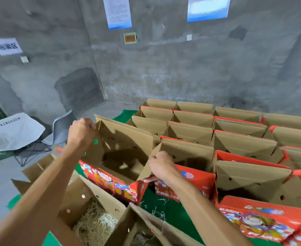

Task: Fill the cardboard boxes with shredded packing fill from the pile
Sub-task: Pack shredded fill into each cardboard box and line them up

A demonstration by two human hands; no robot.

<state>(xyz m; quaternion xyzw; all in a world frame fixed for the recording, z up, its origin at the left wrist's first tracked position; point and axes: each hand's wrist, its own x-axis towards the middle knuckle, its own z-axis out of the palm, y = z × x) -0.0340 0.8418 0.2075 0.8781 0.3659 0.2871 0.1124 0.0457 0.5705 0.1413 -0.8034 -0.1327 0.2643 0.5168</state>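
Between both hands: open box (121, 153) | left grip (80, 132), right grip (161, 166) pinching its flaps

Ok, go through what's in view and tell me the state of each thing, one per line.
Held box: open, flaps up, no fill visible inside.
Left hand: grip pinching the box's left flap.
Right hand: grip pinching its right flap.
Near-left box: open, holds shredded fill.
Bottom-centre box: open, some fill inside.
Rows of boxes: open, flaps upright, contents hidden.
Folding chair: unfolded, unoccupied.
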